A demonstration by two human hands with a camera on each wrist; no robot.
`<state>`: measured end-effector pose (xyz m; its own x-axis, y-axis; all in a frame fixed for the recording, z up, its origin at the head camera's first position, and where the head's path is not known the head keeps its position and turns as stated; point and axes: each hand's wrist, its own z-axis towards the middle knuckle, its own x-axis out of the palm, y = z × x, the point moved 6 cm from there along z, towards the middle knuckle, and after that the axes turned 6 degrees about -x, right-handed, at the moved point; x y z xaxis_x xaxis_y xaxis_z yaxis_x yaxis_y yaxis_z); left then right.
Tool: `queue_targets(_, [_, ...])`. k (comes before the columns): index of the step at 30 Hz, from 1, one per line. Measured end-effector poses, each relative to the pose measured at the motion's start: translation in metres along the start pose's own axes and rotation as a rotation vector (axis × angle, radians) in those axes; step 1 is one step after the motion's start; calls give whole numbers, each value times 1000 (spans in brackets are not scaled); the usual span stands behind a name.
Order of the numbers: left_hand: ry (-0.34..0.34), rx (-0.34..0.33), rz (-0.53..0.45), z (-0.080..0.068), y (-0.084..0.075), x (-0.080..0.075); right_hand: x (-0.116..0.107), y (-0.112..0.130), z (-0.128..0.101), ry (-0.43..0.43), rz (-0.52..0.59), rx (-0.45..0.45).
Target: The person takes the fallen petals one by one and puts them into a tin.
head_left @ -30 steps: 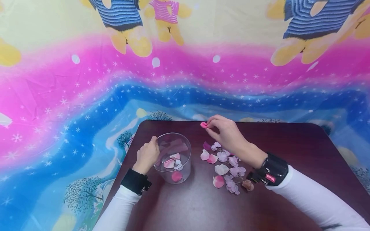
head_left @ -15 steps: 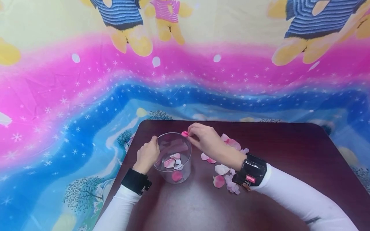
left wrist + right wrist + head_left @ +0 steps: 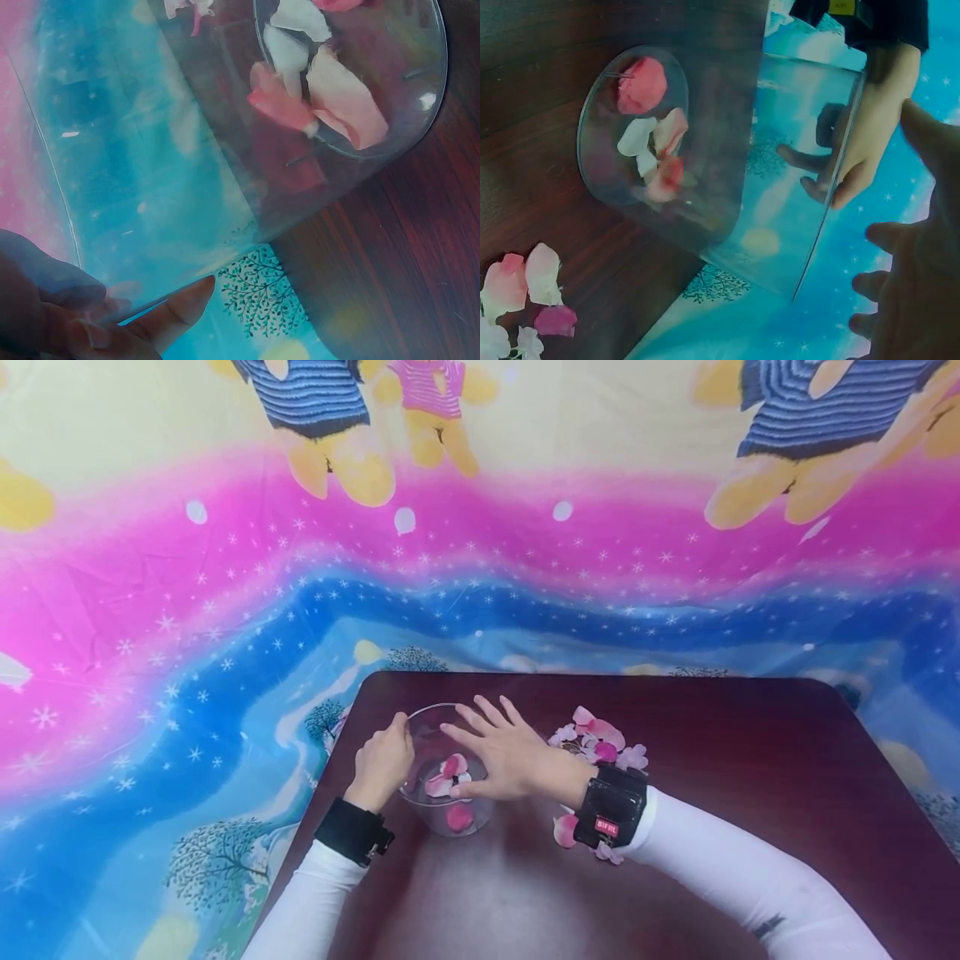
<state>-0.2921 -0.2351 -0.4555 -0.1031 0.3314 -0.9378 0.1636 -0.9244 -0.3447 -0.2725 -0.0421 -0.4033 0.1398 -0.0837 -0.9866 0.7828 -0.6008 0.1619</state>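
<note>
A clear plastic tub (image 3: 426,818) stands on the table, with my left hand (image 3: 382,764) gripping its rim at the left. In the left wrist view the left hand's thumb and fingers (image 3: 176,315) pinch the tub wall near the rim. My right hand (image 3: 513,760) is over the tub's right side, fingers spread and nothing held. Several loose flower petals lie in the tub: white and pale pink petals (image 3: 669,129) near the middle of its bottom, and a deep pink petal (image 3: 641,86) close to the wall. Part of the rim is hidden behind the right hand.
To the right lie more pink petals (image 3: 600,731), a magenta petal (image 3: 556,320) and pale lilac blossoms (image 3: 633,757), partly covered by the right forearm. One pink-white petal (image 3: 566,831) lies nearer. Behind the dark wooden table (image 3: 735,760) hangs a printed cloth (image 3: 480,543).
My right hand has carried a bright pink petal leftward to the tub, and its fingers have spread and let it go. A pink petal now shows on top inside. The left hand has stayed put.
</note>
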Motion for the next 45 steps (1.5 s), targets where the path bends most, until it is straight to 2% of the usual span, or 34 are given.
queue_targets(2, [-3,-1,2,0,0,0,1,3,-2,22,4,-2])
queue_targets(11, [11,-3,-2,-1,-1,-1,0,7,-9,-3,-2,-30])
queue_targets(24, [19,-8,-15,-1,-1,0,0,-17,-18,-33,22,17])
queue_targets(29, [13,-6,-19,0,0,1,-5,-36,-23,-98,35,48])
queue_targets(34, [10,-12,-15,0,-1,1,-5,-65,-38,-142,68,101])
queue_targets(45, [11,-3,-2,1,0,0,7,-131,-71,-106,106,268])
